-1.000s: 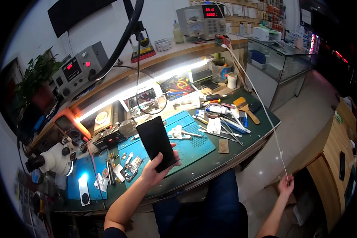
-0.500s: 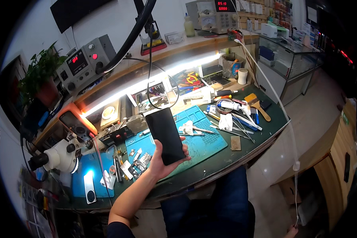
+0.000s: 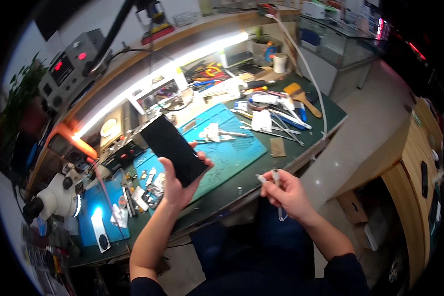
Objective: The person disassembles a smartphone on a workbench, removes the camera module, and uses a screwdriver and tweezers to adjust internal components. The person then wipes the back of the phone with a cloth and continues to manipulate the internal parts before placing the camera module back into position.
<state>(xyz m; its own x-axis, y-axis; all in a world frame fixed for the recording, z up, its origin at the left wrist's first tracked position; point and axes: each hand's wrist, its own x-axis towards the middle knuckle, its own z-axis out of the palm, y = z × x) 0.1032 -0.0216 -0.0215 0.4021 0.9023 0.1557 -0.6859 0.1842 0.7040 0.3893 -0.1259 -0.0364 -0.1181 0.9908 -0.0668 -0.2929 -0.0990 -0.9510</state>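
In my left hand [image 3: 176,190] is a smartphone [image 3: 173,150], tilted, its dark blank screen facing me. My thumb lies along one edge and the fingertips show at the other. My right hand [image 3: 292,196], near the bench's front edge, pinches a white cable [image 3: 276,178]. A small plug end sticks out past the fingertips toward the phone, apart from it. Part of the cable loops below the fingers. Behind the phone lies a light blue work mat [image 3: 241,148] with a white-wrapped, pen-like tool [image 3: 232,133] on it.
A microscope [image 3: 59,192] stands at left over a second blue mat with a lit camera panel [image 3: 99,229]. Tweezers, pens and a wooden brush [image 3: 303,98] crowd the right. A white cord [image 3: 308,69] hangs down at the far right of the bench.
My right hand has come up from the lower right with the white cable and now is near the phone. The view has shifted; the phone is tilted more to the left.
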